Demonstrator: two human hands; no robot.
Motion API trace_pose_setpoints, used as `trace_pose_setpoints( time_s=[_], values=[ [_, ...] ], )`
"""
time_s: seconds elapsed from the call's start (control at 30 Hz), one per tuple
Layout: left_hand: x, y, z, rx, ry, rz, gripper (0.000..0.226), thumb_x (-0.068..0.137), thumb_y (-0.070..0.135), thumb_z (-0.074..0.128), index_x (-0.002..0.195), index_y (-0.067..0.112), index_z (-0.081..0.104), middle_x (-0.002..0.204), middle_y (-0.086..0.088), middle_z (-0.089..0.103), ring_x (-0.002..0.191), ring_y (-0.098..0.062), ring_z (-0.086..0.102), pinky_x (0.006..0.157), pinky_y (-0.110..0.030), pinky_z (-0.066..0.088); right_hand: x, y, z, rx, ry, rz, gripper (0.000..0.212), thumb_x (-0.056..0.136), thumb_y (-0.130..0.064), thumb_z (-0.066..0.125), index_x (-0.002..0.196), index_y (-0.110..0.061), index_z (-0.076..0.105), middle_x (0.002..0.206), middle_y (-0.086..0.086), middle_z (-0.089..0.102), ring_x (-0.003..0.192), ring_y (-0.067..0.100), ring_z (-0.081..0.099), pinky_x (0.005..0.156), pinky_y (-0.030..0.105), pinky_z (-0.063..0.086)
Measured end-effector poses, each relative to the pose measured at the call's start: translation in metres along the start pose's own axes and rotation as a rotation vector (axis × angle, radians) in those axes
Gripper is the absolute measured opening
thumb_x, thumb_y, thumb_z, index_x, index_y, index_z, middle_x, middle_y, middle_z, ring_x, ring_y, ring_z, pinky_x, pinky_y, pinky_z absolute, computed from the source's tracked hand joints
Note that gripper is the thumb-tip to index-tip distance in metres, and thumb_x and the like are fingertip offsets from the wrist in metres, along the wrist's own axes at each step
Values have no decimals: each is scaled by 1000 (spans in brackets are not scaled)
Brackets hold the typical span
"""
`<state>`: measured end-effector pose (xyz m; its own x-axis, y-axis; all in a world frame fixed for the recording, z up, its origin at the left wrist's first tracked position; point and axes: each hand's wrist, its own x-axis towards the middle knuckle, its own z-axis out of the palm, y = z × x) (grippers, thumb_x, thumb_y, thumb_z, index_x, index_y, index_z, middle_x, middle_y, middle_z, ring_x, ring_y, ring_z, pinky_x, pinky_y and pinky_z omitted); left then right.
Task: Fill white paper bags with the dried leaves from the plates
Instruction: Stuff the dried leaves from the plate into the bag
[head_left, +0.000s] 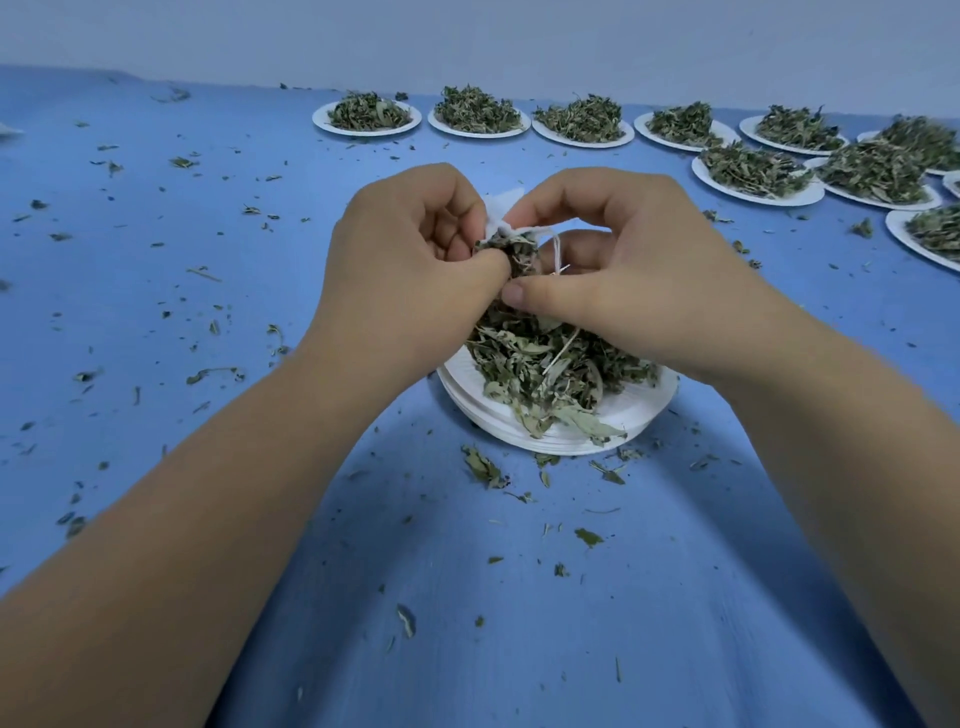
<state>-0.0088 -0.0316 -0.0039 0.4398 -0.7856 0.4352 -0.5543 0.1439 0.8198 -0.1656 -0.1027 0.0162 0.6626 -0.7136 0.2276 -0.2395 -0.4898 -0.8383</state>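
The left hand (410, 260) and right hand (639, 275) hide most of the white paper bag (501, 213); the far-right plate (894, 228) is cropped.

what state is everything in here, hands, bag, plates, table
left hand: grips small white paper bag
right hand: pinches its open top
bag: open, dried green leaves at its mouth
near stack of white paper plates: heaped with leaves
far white paper plates: all heaped
blue tablecloth: littered with leaf bits
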Motion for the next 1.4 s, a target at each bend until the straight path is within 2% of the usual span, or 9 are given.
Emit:
trace_pose_setpoints(
  time_s=[0.13, 0.4, 0.67, 0.77, 0.9, 1.0, 1.07, 1.3, 1.4],
  values=[
    [-1, -1, -4, -106, -61, 30, 21, 75, 4, 72, 73, 23, 61, 66, -4, 57, 68, -43, 62, 61, -47, 54, 2, 2, 0, -103, 92, -21, 22, 78, -18, 87, 90, -23, 70, 79, -12, 70, 61, 15, 71, 60, 19, 50],
    [-6, 1, -8, -172, -179, 54, 17, 79, 1, 72, 88, 15, 68, 73, 6, 60, 60, -18, 55, 68, -48, 57, 10, 1, 2, -366, 194, -16, 12, 70, -22, 75, 70, -22, 63, 59, -8, 57, 49, 1, 45, 50, 13, 35],
    [-6, -2, -14, -228, -268, 35, 24, 75, 4, 79, 95, 16, 71, 80, -2, 64, 69, -20, 61, 78, -49, 60, 25, -1, 8, -510, 216, 64, 13, 66, -20, 69, 66, -21, 56, 57, -9, 51, 51, 3, 44, 41, 14, 29],
    [-4, -4, -16, -216, -246, 26, 22, 75, 9, 78, 93, 19, 72, 79, 1, 64, 69, -20, 60, 77, -51, 60, 31, -4, 13, -540, 208, 115, 12, 67, -20, 68, 68, -21, 56, 63, -8, 54, 57, 6, 46, 48, 25, 34],
    [-1, -10, -16, -177, -135, -7, 18, 76, 7, 75, 88, 20, 71, 72, 8, 63, 64, -19, 61, 73, -50, 60, 29, -9, 8, -384, 113, 129, 16, 76, -32, 75, 81, -23, 63, 69, -9, 64, 53, 3, 53, 46, 16, 39],
    [3, -14, -18, -174, -63, -57, 18, 80, 5, 75, 85, 22, 71, 69, 11, 63, 61, -19, 68, 51, -24, 54, 19, -14, 0, -233, 86, 112, 16, 86, -34, 75, 97, -26, 66, 93, -10, 72, 70, 6, 67, 53, 13, 44],
    [4, -15, -18, -189, -34, -84, 19, 81, 5, 76, 85, 22, 70, 71, 9, 64, 60, -16, 69, 54, -16, 49, 9, -14, -6, -258, 140, 13, 12, 89, -30, 70, 99, -31, 65, 103, -16, 69, 86, 4, 68, 65, 18, 45],
    [5, -13, -17, -261, -34, -120, 15, 83, 2, 76, 91, 14, 71, 75, 0, 64, 57, -12, 65, 64, -23, 55, -16, -3, -5, -662, -90, -334, 25, 86, -30, 76, 111, -33, 73, 118, -14, 67, 110, 6, 59, 91, 16, 40],
    [2, -12, -15, -255, -56, -116, 16, 83, 2, 76, 90, 14, 71, 77, -1, 64, 59, -13, 66, 66, -27, 59, -12, -1, 4, -621, 22, -408, 12, 89, -21, 77, 101, -23, 80, 106, -6, 73, 97, 8, 65, 87, 23, 47]
  ],
)
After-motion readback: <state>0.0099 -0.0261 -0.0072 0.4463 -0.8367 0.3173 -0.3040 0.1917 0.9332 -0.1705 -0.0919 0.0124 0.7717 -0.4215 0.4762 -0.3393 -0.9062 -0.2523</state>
